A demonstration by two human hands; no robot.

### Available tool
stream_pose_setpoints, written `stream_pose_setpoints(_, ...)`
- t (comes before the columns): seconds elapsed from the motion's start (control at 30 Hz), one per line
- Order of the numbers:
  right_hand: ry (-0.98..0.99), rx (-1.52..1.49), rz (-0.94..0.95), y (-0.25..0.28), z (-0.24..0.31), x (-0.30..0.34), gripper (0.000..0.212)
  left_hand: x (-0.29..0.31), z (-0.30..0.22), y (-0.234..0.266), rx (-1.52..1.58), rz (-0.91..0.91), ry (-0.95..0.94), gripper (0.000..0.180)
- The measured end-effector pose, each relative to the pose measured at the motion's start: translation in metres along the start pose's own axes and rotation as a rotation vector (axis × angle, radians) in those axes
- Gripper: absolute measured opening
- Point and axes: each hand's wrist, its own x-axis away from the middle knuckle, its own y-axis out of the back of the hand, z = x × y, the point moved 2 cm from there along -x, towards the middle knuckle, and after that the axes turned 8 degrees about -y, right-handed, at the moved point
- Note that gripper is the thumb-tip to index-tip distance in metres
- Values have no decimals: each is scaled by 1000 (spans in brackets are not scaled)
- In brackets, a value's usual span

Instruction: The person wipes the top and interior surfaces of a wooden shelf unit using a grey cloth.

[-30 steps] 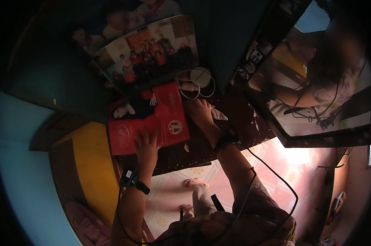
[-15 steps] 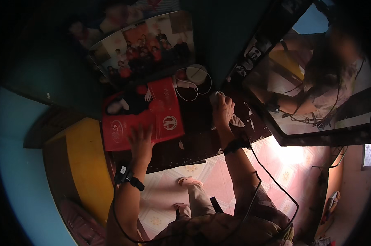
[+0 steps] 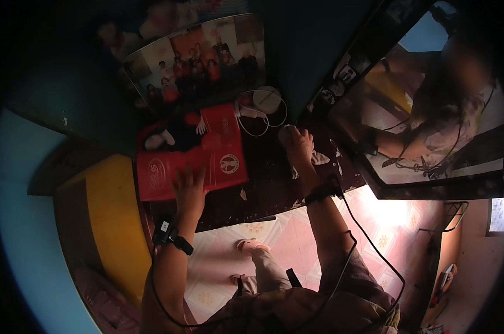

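Observation:
My left hand (image 3: 189,192) lies over the near edge of a flat red package (image 3: 215,175) with its fingers spread. The package has a dark picture on its far part and rests on the left of a dark, chipped tabletop (image 3: 257,197). Farther right, my right hand (image 3: 301,146) presses a crumpled, pale grey cloth (image 3: 319,158) against the tabletop. Folds of cloth stick out past its fingertips and to the right of the wrist; the part under the palm is hidden.
Behind the package stands a large group photo (image 3: 199,67). A round white container (image 3: 267,99) and a looped white cable (image 3: 253,135) lie at the back. A dark-framed mirror (image 3: 430,119) leans at the right. A yellow and brown panel (image 3: 110,217) flanks the left.
My right hand has slid a little to the left with the cloth. My left hand stays over the red package. The whole view has shifted slightly.

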Motion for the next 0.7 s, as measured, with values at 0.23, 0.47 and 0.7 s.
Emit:
stream_pose_setpoints(0.23,385,-12,124,-23,42,27,34,0,3,3,8,9,9,79)
stream_pose_setpoints(0.47,625,-383,422,2,-8,74,36,1,2,1,24,-12,11,77)
stream_pose_setpoints(0.7,284,-51,-60,-3,17,48,43,-4,2,-3,-1,-29,19,77)
